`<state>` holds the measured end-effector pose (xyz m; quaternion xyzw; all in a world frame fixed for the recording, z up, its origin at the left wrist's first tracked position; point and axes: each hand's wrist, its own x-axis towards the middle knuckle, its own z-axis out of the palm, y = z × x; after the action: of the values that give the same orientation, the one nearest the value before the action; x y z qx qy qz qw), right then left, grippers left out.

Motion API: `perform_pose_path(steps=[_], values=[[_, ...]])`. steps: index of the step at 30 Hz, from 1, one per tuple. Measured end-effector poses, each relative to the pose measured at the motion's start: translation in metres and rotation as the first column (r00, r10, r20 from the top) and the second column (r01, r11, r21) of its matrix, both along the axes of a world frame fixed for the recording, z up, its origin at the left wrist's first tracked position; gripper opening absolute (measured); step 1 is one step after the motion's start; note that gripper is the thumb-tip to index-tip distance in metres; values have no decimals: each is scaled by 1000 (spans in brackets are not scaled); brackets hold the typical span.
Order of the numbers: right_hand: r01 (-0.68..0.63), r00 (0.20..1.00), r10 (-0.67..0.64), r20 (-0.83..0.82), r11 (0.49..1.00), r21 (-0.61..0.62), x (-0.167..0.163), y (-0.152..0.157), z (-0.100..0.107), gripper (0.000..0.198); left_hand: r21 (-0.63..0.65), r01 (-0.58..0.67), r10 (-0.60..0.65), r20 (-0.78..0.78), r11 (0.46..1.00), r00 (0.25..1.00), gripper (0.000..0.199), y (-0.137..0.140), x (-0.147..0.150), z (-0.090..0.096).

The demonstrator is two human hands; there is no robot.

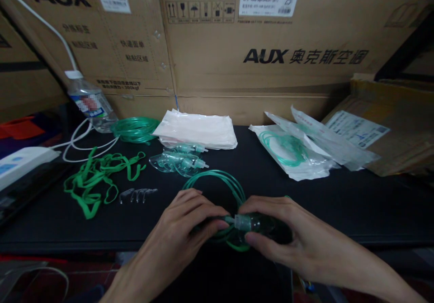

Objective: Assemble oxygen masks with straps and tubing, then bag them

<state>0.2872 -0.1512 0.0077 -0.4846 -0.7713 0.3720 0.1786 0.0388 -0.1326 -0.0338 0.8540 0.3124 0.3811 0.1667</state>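
Observation:
At the table's front edge my left hand [190,224] is closed, with thumb and fingers pinching the end of a thin green tube [220,173]. That tube loops up behind both hands. My right hand [281,230] grips a clear green oxygen mask [256,224] around its connector. The tube's tip meets or nearly meets the connector's opening; whether it is seated I cannot tell. Much of the mask is dark and hidden by my right hand. A bit of green strap [239,248] shows beneath the hands.
Behind my hands lie several clear masks [179,160], white packets [198,129] and coiled tubing [135,129]. Green straps [90,181] and small clear pieces [137,195] are at left, near a bottle [91,104] and power strip [27,163]. Packaged tubing [288,151] sits right; cartons [288,81] stand behind.

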Motion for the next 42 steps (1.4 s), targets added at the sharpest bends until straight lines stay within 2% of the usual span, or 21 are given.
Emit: perform_pose_path(steps=[4,9,13,18,20,22,24,26,28,32,34,36,39,41,42], values=[[50,999,-50,7,998,27,-5,-4,2,30,-11,-9,9,17,1000,1000,10,0,2,1],[36,998,-44,49,986,162,-7,-8,-2,30,-68,6,-4,25,998,1000,7,2,1,-1],[17,999,-28,41,969,247,-11,-8,-1,18,-144,45,-48,-20,989,999,12,1,-2,-1],[-81,996,58,65,894,441,-11,-8,-9,11,-237,62,-75,-44,969,996,12,0,-4,3],[-89,995,56,81,864,495,-8,-10,-15,19,-245,72,-83,-36,967,996,12,0,-3,4],[-52,997,21,68,862,505,-7,-12,-18,28,-218,85,-93,-26,972,995,12,0,-2,5],[-4,1000,-9,28,899,438,-10,-12,-16,26,-165,91,-94,-13,982,995,13,-1,1,6],[32,999,-28,-19,951,307,-13,-11,-11,14,-92,89,-89,2,992,996,13,-2,4,5],[85,995,-73,-74,981,172,-16,-9,-6,18,5,74,-74,7,997,997,14,-2,7,3],[189,965,-192,-177,981,-39,-14,-6,-5,38,224,39,-28,-51,974,998,13,-2,9,-3],[225,952,-235,-194,971,-75,-13,-5,-6,41,280,42,-14,-101,959,995,13,-2,9,-5],[213,958,-214,-193,977,-29,-16,-6,-5,34,281,58,-19,-137,958,990,13,-2,8,-6],[96,991,-82,-105,985,142,-19,-8,-4,22,185,83,-51,-167,979,985,12,-3,5,-2],[41,999,-33,-28,946,321,-18,-10,-6,13,100,101,-81,-188,990,979,12,-4,3,2],[8,1000,-13,8,907,422,-16,-11,-8,10,65,115,-101,-193,991,976,13,-5,1,5]])
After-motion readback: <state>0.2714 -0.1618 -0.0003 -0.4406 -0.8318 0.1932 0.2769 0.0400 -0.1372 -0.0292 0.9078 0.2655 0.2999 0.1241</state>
